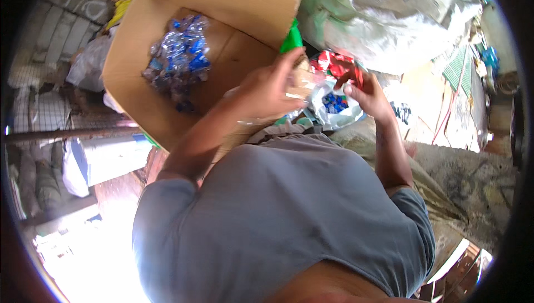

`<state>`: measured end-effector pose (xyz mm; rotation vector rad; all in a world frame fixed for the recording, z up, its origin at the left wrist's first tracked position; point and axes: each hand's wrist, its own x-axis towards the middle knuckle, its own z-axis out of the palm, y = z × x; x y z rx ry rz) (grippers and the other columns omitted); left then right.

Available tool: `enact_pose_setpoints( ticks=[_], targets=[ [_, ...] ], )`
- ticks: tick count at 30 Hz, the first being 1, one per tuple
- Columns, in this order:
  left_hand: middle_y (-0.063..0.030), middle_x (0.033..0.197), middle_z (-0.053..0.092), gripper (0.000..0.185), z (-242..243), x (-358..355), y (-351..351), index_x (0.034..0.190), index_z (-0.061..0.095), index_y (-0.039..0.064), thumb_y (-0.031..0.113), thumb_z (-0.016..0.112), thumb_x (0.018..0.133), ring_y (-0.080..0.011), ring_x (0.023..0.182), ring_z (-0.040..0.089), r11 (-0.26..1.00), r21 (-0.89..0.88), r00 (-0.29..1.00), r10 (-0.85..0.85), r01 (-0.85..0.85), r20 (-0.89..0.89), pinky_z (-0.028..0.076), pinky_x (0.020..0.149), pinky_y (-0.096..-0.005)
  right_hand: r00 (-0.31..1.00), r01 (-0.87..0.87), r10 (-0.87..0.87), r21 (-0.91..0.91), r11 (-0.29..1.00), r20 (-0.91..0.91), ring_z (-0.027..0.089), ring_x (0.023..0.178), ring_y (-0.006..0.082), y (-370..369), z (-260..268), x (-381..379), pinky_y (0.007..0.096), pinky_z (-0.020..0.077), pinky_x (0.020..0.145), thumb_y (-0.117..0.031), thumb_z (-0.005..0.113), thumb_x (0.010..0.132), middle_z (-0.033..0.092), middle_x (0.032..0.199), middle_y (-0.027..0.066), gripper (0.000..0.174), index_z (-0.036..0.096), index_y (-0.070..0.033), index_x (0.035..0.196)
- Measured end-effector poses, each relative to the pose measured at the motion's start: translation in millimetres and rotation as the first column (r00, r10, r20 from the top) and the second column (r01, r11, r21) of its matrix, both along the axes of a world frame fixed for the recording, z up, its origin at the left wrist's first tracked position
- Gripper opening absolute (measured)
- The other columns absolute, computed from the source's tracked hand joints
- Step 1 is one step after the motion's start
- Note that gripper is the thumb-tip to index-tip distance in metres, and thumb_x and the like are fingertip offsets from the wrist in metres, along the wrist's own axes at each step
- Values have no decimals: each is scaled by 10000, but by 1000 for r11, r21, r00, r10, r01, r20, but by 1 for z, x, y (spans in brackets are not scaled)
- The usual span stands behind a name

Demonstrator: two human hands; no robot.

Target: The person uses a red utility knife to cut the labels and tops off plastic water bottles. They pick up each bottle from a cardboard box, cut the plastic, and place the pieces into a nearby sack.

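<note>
My left hand (273, 84) is raised beside the right edge of a large open cardboard box (125, 48), blurred, with a clear plastic item partly visible near its fingers. Crumpled clear plastic bottles with blue labels (179, 57) lie in a heap inside the box. My right hand (367, 92) is above a white plastic bag (354, 113) that contains blue and some green bottle caps (335, 103). Its fingers are bent; whether they grip anything is unclear. Red wrappers or labels (329, 63) lie just behind that bag.
A big translucent sack of clear plastic (375, 15) stands at the upper right. A green plastic piece (292, 38) hangs by the box edge. A metal bar (75, 133) and a white box (112, 157) are at the left. Concrete (467, 178) lies at the right.
</note>
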<state>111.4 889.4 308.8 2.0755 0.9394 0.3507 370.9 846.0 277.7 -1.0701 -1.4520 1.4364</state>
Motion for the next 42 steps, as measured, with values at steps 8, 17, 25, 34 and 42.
enact_pose_setpoints(
  ticks=[8, 17, 25, 34, 42],
  targets=[
    [-138, 849, 635, 721, -24, 29, -1, 1315, 368, 102, 380, 700, 739, -256, 622, 610, 920, 384, 979, -145, 79, 145, 485, 573, -362, 898, 0, -24, 55, 998, 439, 524, 823, 99, -2, 26, -22, 257, 435, 733, -90, 674, 778, 615, 915, 40, 291, 568, -9, 1037],
    [-172, 1293, 457, 758, -150, -216, 173, 1302, 402, 22, 446, 678, 737, -291, 1208, 413, 562, 193, 593, 777, -804, 210, 311, 1013, -366, 805, 200, -197, 58, 978, 560, 528, 728, 109, 94, 57, 87, 265, 424, 635, -24, 523, 796, 623, 948, 70, 203, 572, -30, 993],
    [-160, 1208, 523, 580, -215, -304, 164, 1230, 482, 159, 458, 621, 753, -344, 1080, 521, 583, 479, 275, 776, -656, -567, 420, 885, -435, 445, 830, -854, 234, 506, 268, 442, 506, 97, 140, 94, 191, 240, 369, 444, -136, 547, 839, 603, 1045, 106, 522, 301, -88, 1297],
    [-16, 744, 567, 300, -5, -141, 114, 919, 506, 27, 194, 709, 774, -69, 584, 514, 840, -86, 709, 504, -536, 494, 411, 479, -202, 976, -40, 20, 85, 996, 217, 546, 917, 123, 82, 50, -59, 249, 443, 750, -252, 770, 711, 592, 1065, 102, 653, 466, -25, 1242],
    [-43, 999, 548, 412, 68, -81, 46, 1116, 459, 20, 133, 680, 787, -119, 900, 530, 920, 244, 912, 210, -306, 351, 444, 785, -258, 992, -95, 68, 284, 954, 103, 572, 840, 118, 83, 76, -124, 257, 467, 697, -250, 796, 665, 619, 931, 66, 576, 525, 16, 1099]
  ],
)
